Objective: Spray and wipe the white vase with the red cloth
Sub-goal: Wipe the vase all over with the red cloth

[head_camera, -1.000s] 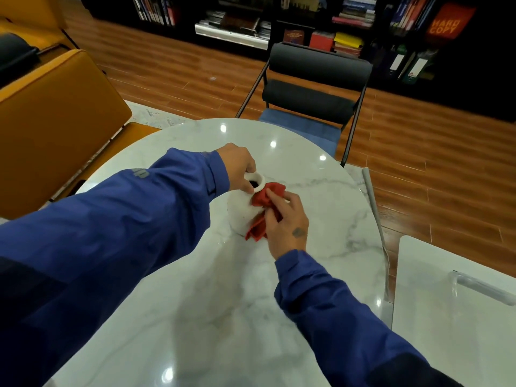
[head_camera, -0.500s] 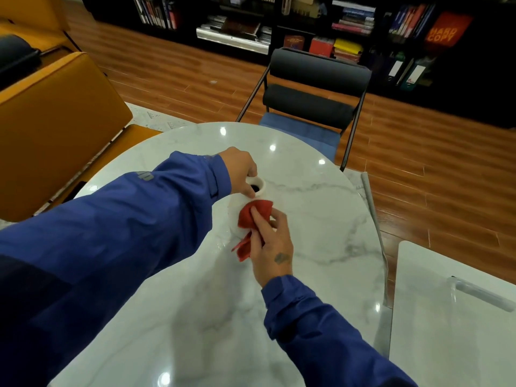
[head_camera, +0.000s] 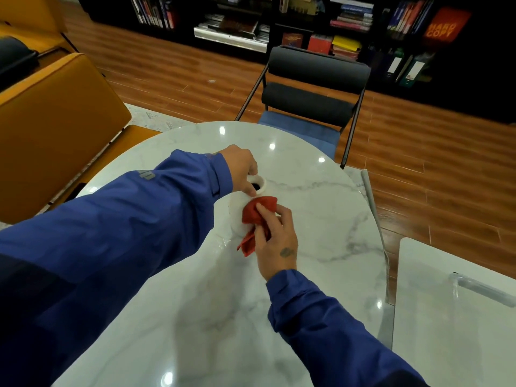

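Left hand [head_camera: 241,169]: pinched the rim of the white vase [head_camera: 236,216], fingers at its mouth.
Right hand [head_camera: 275,237]: pressed the red cloth [head_camera: 255,219] flat on the vase's near right side.
Vase: stood on the round marble table [head_camera: 321,219], near the middle.
Far side: a black chair [head_camera: 312,90] and bookshelves [head_camera: 349,20].

Round white marble table [head_camera: 321,219], glossy, with white vase [head_camera: 237,216] upright on it near the middle.
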Motion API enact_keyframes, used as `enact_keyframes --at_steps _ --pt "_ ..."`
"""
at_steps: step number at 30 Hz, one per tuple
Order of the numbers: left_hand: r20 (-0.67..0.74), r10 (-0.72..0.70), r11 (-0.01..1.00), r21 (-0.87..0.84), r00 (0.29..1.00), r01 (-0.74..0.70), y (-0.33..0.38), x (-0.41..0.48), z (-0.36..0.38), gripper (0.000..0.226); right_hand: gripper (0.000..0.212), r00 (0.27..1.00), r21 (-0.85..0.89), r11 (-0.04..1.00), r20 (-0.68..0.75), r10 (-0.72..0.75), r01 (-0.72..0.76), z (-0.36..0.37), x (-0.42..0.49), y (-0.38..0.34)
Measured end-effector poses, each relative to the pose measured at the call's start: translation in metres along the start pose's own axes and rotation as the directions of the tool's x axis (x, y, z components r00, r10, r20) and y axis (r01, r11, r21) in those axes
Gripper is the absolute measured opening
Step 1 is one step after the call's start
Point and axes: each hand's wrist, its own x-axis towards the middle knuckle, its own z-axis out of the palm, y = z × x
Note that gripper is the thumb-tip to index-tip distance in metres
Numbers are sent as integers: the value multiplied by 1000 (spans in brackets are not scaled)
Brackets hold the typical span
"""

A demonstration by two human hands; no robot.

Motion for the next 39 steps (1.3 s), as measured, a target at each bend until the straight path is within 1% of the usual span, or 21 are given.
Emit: enact_keyframes --at_steps 1,2,5,6,8,11,12,14,15,17,19,20,21,23,26,27,28,31,33,36,39 --pt "-1 3 1000 -3 1000 -3 0 0 0 58 40 999 -12 999 18 -33 33 -3 0 3" --pt "-3 5 1000 -4 1000 -5 1 0 0 58 39 1000 -3 1000 -1 -28 28 -7 5 6" --pt "0 6 1000 -10 1000 -6 0 0 0 57 33 981 34 988 -118 157 -154 -14 29 8" --pt "0 5 1000 -11 1000 -5 0 0 1 57 32 976 23 984 -125 180 -178 -14 32 7" --pt "1 4 1000 -9 1000 -4 -1 -1 2 58 35 987 6 991 -90 131 -131 -12 28 2" --pt "-5 5 1000 -11 1000 -5 -2 -2 1 58 38 1000 -23 999 14 -27 27 -5 7 -4" --pt "-9 6 1000 -9 1000 -6 -2 -2 1 57 38 997 -39 997 44 -58 60 -4 1 -4" --pt "-14 7 1000 -5 1000 -7 -2 -2 1 56 37 997 -42 997 54 -60 62 -3 3 -5" --pt "-13 6 1000 -5 1000 -6 -1 -2 1 56 35 999 -24 999 32 -40 41 -4 7 -5" --pt "-15 3 1000 -11 1000 -3 -1 -2 2 56 32 998 25 999 -58 24 -23 -6 17 -4" --pt "-10 0 1000 -16 1000 0 -1 -2 2 57 30 978 116 985 -149 147 -131 -7 26 -2" --pt "-7 -3 1000 -17 1000 3 -1 -2 2 57 30 964 149 973 -173 201 -176 -6 28 -2" --pt "-8 -5 1000 -19 1000 5 -1 -2 2 57 30 959 157 968 -175 222 -195 -4 27 -3" --pt "-10 -9 1000 -21 1000 9 -1 -3 2 57 33 981 98 985 -118 152 -140 -2 18 -5" --pt "-12 -5 1000 -16 1000 5 0 -4 0 56 39 999 -39 999 13 -35 36 -8 5 2" --pt "-10 -5 1000 -13 1000 4 1 -4 0 56 41 996 -85 993 32 -79 82 -11 6 5" --pt "-9 -4 1000 -10 1000 4 1 -4 0 55 41 996 -108 990 21 -87 89 -14 10 8" --pt "-3 -5 1000 -7 1000 5 1 -4 -1 55 37 997 -59 997 -60 45 -48 -16 24 11" --pt "3 -6 1000 -8 1000 6 1 -4 0 55 38 995 -34 995 -53 88 -90 -13 21 14" --pt "1 -3 1000 -8 1000 3 1 -4 -2 53 40 996 -57 995 -6 84 -84 -15 1 31" --pt "1 -5 1000 -10 1000 5 2 -4 -2 52 33 985 -179 980 136 110 -85 -15 -14 48"
